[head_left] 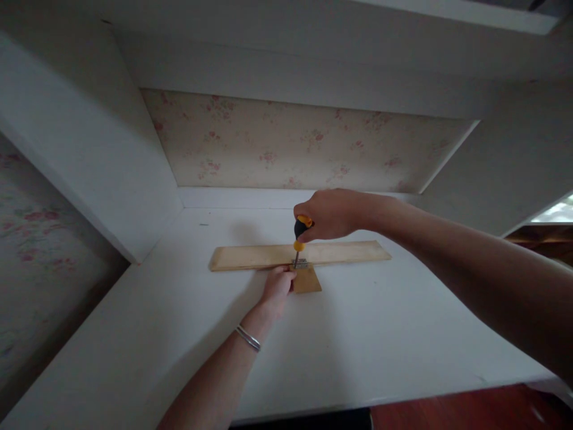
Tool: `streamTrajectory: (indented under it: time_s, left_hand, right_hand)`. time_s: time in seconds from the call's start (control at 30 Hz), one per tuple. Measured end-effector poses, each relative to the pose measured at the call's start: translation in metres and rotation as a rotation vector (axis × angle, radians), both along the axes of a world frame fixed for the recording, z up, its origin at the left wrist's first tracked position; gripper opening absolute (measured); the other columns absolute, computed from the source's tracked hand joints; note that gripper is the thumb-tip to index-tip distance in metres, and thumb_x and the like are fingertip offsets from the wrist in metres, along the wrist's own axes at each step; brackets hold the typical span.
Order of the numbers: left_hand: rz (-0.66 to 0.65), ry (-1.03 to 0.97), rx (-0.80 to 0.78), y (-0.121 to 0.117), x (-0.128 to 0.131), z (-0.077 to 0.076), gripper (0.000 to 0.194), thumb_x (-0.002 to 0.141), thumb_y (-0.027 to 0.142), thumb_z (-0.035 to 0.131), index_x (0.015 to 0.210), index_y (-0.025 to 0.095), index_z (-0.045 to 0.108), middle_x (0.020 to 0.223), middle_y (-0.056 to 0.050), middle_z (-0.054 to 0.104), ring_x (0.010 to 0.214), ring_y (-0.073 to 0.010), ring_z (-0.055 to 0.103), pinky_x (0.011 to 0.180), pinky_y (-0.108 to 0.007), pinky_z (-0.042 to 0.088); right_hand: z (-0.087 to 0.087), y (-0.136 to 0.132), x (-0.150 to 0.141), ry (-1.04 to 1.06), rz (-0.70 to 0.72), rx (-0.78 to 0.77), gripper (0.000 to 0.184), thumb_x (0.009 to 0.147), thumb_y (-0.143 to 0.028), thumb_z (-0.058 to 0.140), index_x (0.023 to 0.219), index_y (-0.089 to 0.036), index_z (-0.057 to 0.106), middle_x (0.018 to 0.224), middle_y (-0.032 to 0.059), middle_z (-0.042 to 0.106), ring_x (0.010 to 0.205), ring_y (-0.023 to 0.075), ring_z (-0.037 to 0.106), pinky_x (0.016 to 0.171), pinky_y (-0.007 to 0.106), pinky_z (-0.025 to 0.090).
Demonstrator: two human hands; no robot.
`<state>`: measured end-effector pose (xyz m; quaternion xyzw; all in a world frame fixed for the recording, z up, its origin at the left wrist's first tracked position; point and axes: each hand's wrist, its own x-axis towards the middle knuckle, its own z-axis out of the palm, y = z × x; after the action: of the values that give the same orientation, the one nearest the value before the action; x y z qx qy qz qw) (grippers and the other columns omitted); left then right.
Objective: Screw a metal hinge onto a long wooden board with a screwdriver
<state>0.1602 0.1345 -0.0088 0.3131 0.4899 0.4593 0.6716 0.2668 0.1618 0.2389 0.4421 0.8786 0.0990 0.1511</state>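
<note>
My right hand (pixel 331 212) is wrapped round the yellow and black handle of a screwdriver (pixel 301 227), which stands nearly upright. Its tip meets a small metal hinge (pixel 301 263) where a long wooden board (pixel 250 257) and a small wooden piece (pixel 307 279) come together. The board lies crosswise on the white surface, and the small piece juts from it towards me. My left hand (pixel 278 288), with bangles at the wrist, grips the left edge of the small wooden piece near the hinge. Some of its fingers are hidden behind the wood.
A white surface (pixel 380 340) lies under the boards, with a white upright panel (pixel 89 137) on the left and another panel (pixel 505 149) on the right. Floral wallpaper (pixel 290 143) covers the back. Overhead runs a white shelf edge (pixel 465 15). Reddish flooring (pixel 461 412) shows below the front edge.
</note>
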Motion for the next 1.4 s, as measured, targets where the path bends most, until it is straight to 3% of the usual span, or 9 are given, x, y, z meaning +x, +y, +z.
streamTrajectory:
  time_s: [0.33,0.43,0.53,0.6,0.7,0.83,0.93,1.17,1.4]
  left_hand:
    - [-0.003,-0.023,0.003,-0.001,0.001,0.000,0.015,0.069,0.013,0.059,0.081,0.011,0.068,0.088,-0.010,0.070,0.076,-0.0169,0.062,0.064,-0.026,0.043]
    - [-0.002,-0.001,0.010,-0.001,0.001,-0.002,0.015,0.069,0.015,0.059,0.081,0.012,0.068,0.086,-0.009,0.070,0.074,-0.0163,0.062,0.063,-0.025,0.042]
    - [0.005,-0.006,0.015,-0.001,0.001,-0.004,0.014,0.069,0.016,0.061,0.080,0.013,0.068,0.086,-0.009,0.070,0.074,-0.0168,0.062,0.064,-0.026,0.044]
    - [0.009,-0.002,0.018,0.000,0.001,-0.006,0.013,0.069,0.019,0.062,0.080,0.013,0.067,0.086,-0.009,0.070,0.075,-0.0175,0.063,0.065,-0.026,0.045]
    - [0.044,0.036,0.033,0.000,0.001,-0.008,0.015,0.071,0.027,0.066,0.079,0.013,0.067,0.082,-0.008,0.070,0.075,-0.0179,0.063,0.062,-0.025,0.043]
    - [0.075,0.157,0.069,0.002,0.002,-0.010,0.020,0.073,0.034,0.068,0.077,0.015,0.068,0.071,-0.006,0.067,0.067,-0.0163,0.060,0.054,-0.023,0.037]
    - [0.060,0.234,0.098,0.003,0.003,-0.010,0.019,0.075,0.033,0.063,0.074,0.015,0.067,0.069,-0.005,0.065,0.060,-0.0151,0.056,0.050,-0.024,0.032]
    - [0.044,0.282,0.111,0.005,0.003,-0.010,0.018,0.076,0.032,0.063,0.068,0.015,0.064,0.061,-0.003,0.059,0.053,-0.0137,0.050,0.049,-0.025,0.029]
    - [0.041,0.270,0.093,0.006,0.002,-0.009,0.020,0.074,0.032,0.065,0.063,0.015,0.063,0.060,-0.002,0.057,0.052,-0.0122,0.048,0.048,-0.024,0.027]
  right_hand:
    - [-0.011,0.003,0.001,0.055,-0.213,0.145,0.084,0.077,-0.084,0.032,0.095,-0.016,0.077,0.093,0.0215,0.070,0.092,0.0387,0.064,0.074,0.044,0.045]
    - [-0.011,0.002,0.005,0.100,-0.171,0.061,0.075,0.078,-0.079,0.042,0.116,-0.020,0.067,0.101,0.0173,0.070,0.094,0.0366,0.064,0.074,0.042,0.045]
    - [-0.011,0.001,0.012,0.210,-0.032,-0.109,0.074,0.076,-0.060,0.062,0.139,-0.025,0.044,0.119,0.0112,0.067,0.097,0.0285,0.064,0.075,0.035,0.045]
    - [-0.011,0.000,0.014,0.235,0.035,-0.156,0.066,0.077,-0.049,0.065,0.135,-0.024,0.046,0.119,0.0100,0.066,0.095,0.0246,0.064,0.072,0.031,0.043]
    - [-0.010,-0.002,0.015,0.178,0.003,-0.083,0.051,0.079,-0.054,0.062,0.118,-0.022,0.058,0.103,0.0108,0.070,0.083,0.0246,0.064,0.062,0.029,0.040]
    - [-0.008,-0.005,0.014,0.119,-0.040,0.039,0.052,0.081,-0.065,0.051,0.100,-0.020,0.069,0.090,0.0131,0.072,0.078,0.0268,0.065,0.059,0.030,0.039]
    - [-0.011,-0.005,0.014,0.069,-0.083,0.139,0.066,0.084,-0.072,0.037,0.087,-0.017,0.074,0.083,0.0169,0.071,0.080,0.0305,0.066,0.062,0.034,0.042]
    - [-0.016,-0.004,0.007,0.086,-0.205,0.252,0.073,0.083,-0.075,0.034,0.092,-0.017,0.078,0.083,0.0192,0.070,0.084,0.0325,0.065,0.069,0.038,0.044]
    - [0.000,-0.004,0.004,0.121,-0.198,0.317,0.067,0.083,-0.070,0.038,0.095,-0.018,0.078,0.085,0.0181,0.070,0.084,0.0329,0.064,0.069,0.038,0.043]
